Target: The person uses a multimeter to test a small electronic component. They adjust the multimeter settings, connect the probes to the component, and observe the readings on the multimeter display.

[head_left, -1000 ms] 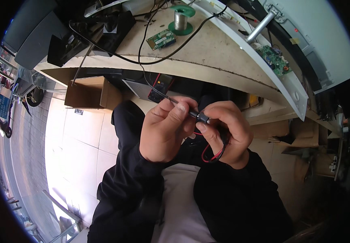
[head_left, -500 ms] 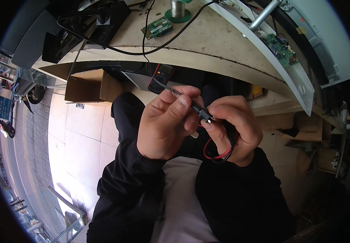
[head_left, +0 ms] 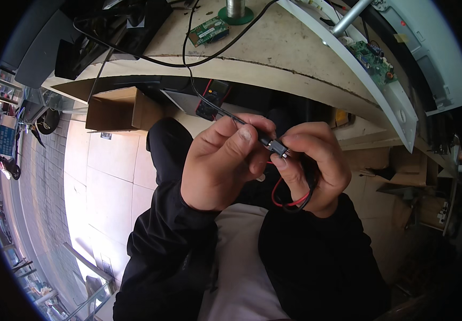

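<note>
My left hand (head_left: 220, 166) is closed on a thin black cable (head_left: 212, 104), pinching it just behind a barrel plug at its end. My right hand (head_left: 316, 166) pinches a small dark connector (head_left: 278, 149) with metal tips between thumb and forefinger, right against that plug. Whether the two pieces are joined I cannot tell. A loop of red and black wires (head_left: 289, 202) hangs from the fingers of my right hand. Beyond my hands, under the bench, lies a black and red multimeter (head_left: 215, 92), partly behind the cable.
The bench (head_left: 295, 69) holds a green circuit board (head_left: 209, 33), a solder spool (head_left: 235, 10), black stands (head_left: 124, 37) and a white panel (head_left: 396, 117) with another board (head_left: 375, 61). An open cardboard box (head_left: 116, 109) sits below at left, more cardboard (head_left: 413, 171) at right.
Both hands have shifted a little up and to the right, still pinching the cable and connector; the connector's metal tips now show more. The bench appears higher in the picture.
</note>
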`<control>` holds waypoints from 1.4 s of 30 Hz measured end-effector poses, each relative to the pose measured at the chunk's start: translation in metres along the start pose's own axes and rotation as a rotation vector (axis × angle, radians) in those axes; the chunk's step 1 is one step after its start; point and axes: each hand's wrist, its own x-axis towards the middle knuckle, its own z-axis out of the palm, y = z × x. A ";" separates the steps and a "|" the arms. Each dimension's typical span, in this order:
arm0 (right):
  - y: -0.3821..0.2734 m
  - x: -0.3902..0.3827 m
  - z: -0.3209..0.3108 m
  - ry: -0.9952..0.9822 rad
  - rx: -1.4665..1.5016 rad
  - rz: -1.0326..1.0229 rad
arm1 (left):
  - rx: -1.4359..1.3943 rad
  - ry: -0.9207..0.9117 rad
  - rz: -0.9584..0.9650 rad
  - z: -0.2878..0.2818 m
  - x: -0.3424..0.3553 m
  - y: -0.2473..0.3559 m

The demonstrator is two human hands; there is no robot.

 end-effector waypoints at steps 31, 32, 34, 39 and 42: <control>0.000 -0.001 0.003 -0.015 0.043 -0.020 | -0.178 -0.051 -0.073 -0.006 0.002 -0.002; 0.000 -0.002 0.003 -0.009 0.045 -0.012 | -0.180 -0.057 -0.078 -0.006 0.003 -0.001; 0.001 -0.003 0.004 0.000 0.042 -0.008 | -0.186 -0.069 -0.089 -0.008 0.004 -0.001; 0.000 -0.003 0.002 -0.034 0.008 0.001 | -0.078 -0.014 -0.101 -0.001 0.005 0.002; 0.004 -0.003 0.000 -0.064 -0.053 -0.102 | -0.011 -0.072 -0.089 -0.004 0.011 0.001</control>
